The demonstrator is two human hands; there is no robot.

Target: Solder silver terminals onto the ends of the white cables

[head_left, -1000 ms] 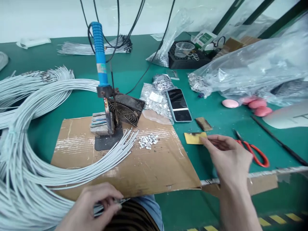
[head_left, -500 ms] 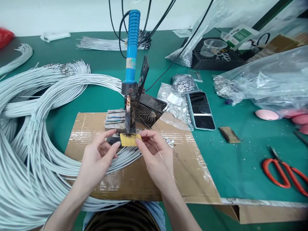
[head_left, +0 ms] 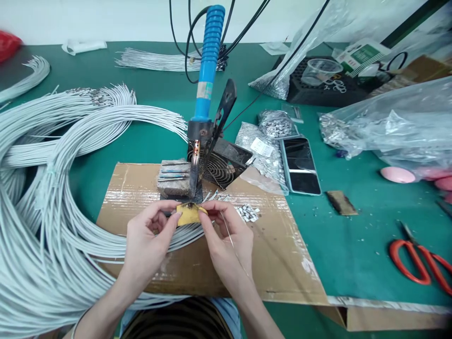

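Observation:
Both hands pinch a small yellow sponge pad (head_left: 189,214) over the cardboard sheet (head_left: 282,263). My left hand (head_left: 148,235) grips its left edge. My right hand (head_left: 226,235) grips its right edge and also holds a thin wire (head_left: 231,242). The pad sits just under the tip of the blue-handled soldering iron (head_left: 208,70), which stands upright in a stand beside a small black fan (head_left: 222,165). Grey cable ends (head_left: 190,230) lie under my hands. A small pile of metal terminals (head_left: 249,213) lies to the right.
Large bundles of grey cables (head_left: 52,188) fill the left of the green table. A phone (head_left: 300,165), bags of terminals (head_left: 261,150), a brown pad (head_left: 341,202), red scissors (head_left: 416,259) and clear plastic bags (head_left: 388,122) lie to the right.
My right hand picked up the yellow pad from the green table and brought it to the iron; my left hand joined it. In the last half second the pad dropped slightly and bent.

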